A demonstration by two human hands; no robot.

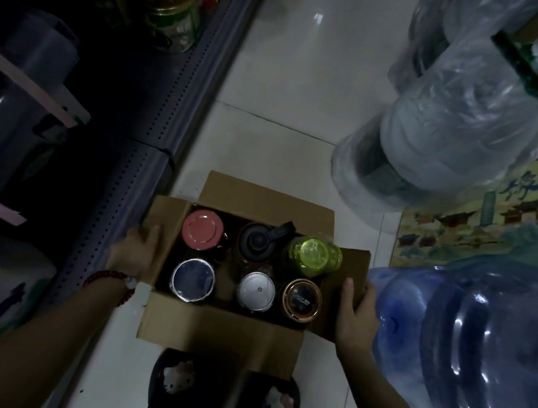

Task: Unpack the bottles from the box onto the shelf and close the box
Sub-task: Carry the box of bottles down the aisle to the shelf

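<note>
An open cardboard box (218, 331) stands on the tiled floor just in front of my feet, its four flaps folded out. Inside stand several bottles in two rows: a pink-lidded one (202, 229), a black one with a handle (257, 243), a lime-green one (312, 256), a dark-blue-lidded one (193, 279), a white-lidded one (256, 291) and a black-and-gold one (301, 300). My left hand (133, 252) grips the left flap. My right hand (357, 315) grips the right flap. The dark shelf (152, 139) runs along the left.
The shelf holds jars (174, 17) at the far end and clear plastic containers (17, 92) nearer. A wrapped water jug (444, 124) lies at the right, a large blue water jug (481, 354) close by my right hand, a printed carton (486, 220) between them.
</note>
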